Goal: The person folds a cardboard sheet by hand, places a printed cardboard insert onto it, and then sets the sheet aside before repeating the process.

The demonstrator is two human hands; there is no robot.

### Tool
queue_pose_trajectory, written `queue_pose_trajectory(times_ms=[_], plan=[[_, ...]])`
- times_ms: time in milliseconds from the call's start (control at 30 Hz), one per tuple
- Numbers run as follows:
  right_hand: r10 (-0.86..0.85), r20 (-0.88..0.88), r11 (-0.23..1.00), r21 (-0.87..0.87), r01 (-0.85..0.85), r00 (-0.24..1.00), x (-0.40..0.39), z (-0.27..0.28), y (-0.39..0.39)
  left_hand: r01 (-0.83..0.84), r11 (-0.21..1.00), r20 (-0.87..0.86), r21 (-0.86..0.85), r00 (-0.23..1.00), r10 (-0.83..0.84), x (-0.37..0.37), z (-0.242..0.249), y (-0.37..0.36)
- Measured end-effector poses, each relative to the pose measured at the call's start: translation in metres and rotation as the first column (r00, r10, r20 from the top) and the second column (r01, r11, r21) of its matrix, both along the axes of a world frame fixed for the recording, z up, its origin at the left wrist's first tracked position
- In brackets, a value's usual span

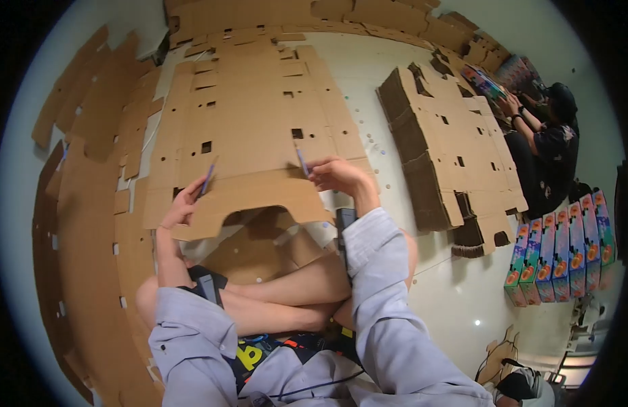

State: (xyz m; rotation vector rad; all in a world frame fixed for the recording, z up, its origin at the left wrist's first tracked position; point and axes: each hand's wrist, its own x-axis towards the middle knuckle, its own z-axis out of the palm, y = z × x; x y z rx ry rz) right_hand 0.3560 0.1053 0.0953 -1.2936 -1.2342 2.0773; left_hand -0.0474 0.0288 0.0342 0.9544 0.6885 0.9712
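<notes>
A large flat die-cut cardboard sheet (249, 115) with square holes lies on the floor before my crossed legs. Its near flap (259, 193) has a wide notch. At the flap's left side, my left hand (183, 203) is closed on a slim blue-purple pen-like stick (206, 183), which points away from me. My right hand (339, 178) grips a similar slim stick (301, 161) between thumb and fingers, over the sheet's right side. Both sticks have pale thin tips; their exact kind is too small to make out.
To the right stands a stack of die-cut cardboard (456, 142). Beyond it a person (548, 136) in dark clothes handles a colourful box (483, 83). Several printed boxes (558, 254) stand in a row at the right. More cardboard (90, 224) leans along the left.
</notes>
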Motion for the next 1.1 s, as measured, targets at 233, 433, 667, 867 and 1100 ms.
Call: queue_pose_trajectory(times_ms=[233, 433, 667, 867, 1100], plan=[[-0.094, -0.171, 0.995, 0.008, 0.097, 0.981, -0.019, -0.034, -0.002, -0.347, 0.92, -0.223, -0.182, 0.926, 0.305, 0.02, 0.014, -0.011], [-0.183, 0.243, 0.89, 0.452, 0.056, 0.952, -0.046, -0.022, -0.011, -0.564, 0.802, -0.523, 0.197, 0.632, 0.572, 0.02, -0.034, 0.014], [-0.371, -0.181, 0.853, 0.321, 0.411, 0.911, -0.054, -0.075, -0.002, -0.543, 0.814, -0.412, 0.209, 0.706, 0.576, 0.05, -0.026, 0.017], [-0.426, -0.224, 0.843, 0.252, 0.475, 0.876, -0.051, -0.097, 0.008, -0.582, 0.81, -0.342, 0.075, 0.748, 0.569, 0.054, -0.03, 0.018], [-0.387, -0.252, 0.868, 0.227, 0.443, 0.887, -0.054, -0.098, 0.013, -0.602, 0.796, -0.228, -0.063, 0.785, 0.575, 0.055, -0.052, 0.028]])
